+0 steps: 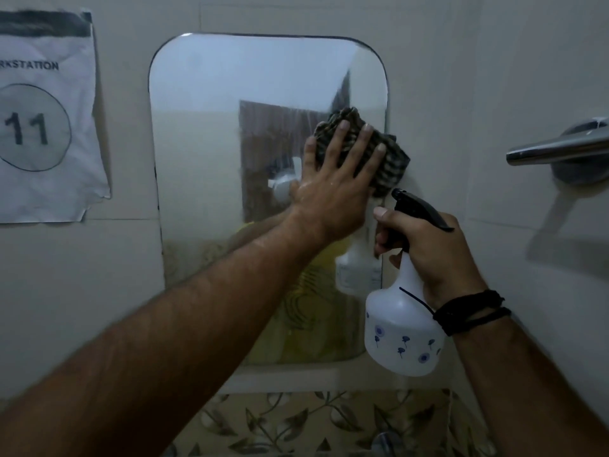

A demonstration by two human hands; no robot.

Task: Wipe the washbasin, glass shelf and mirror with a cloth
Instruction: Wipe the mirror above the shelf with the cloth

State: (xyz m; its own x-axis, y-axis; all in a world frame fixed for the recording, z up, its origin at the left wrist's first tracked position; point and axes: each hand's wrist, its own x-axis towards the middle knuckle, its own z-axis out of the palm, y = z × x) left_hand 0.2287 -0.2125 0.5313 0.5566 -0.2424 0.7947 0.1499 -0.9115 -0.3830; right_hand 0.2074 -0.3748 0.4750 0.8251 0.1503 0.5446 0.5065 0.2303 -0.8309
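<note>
A rounded rectangular mirror hangs on the tiled wall, its surface hazy with streaks. My left hand presses flat, fingers spread, on a dark striped cloth against the mirror's right edge. My right hand grips the neck of a white spray bottle with a black trigger head and small blue flowers, held just right of the mirror's lower part. A pale shelf edge runs below the mirror. The washbasin is not visible.
A paper sign with the number 11 is taped to the wall at the left. A chrome lever handle juts from the wall at the right. Leaf-patterned tiles lie under the shelf.
</note>
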